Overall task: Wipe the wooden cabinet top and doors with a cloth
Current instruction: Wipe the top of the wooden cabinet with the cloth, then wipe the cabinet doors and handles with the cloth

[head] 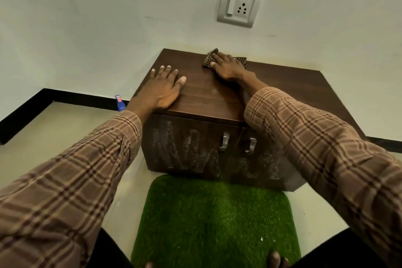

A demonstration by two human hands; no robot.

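Both arms outstretched; left hand (165, 87) flat, right hand (226, 67) seemingly flat too.

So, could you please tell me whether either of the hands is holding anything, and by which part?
Neither grips anything. The right hand presses flat on the middle of the cloth; the left hand rests bare on the cabinet top.

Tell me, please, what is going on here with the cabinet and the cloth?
A person in a checked shirt is wiping the top of a low wooden cabinet. The right hand presses a checked cloth flat against the far edge of the top, near the wall. The left hand lies flat on the front left part of the top, holding nothing. The doors show pale streaky marks. A blue bottle stands on the floor to the cabinet's left.
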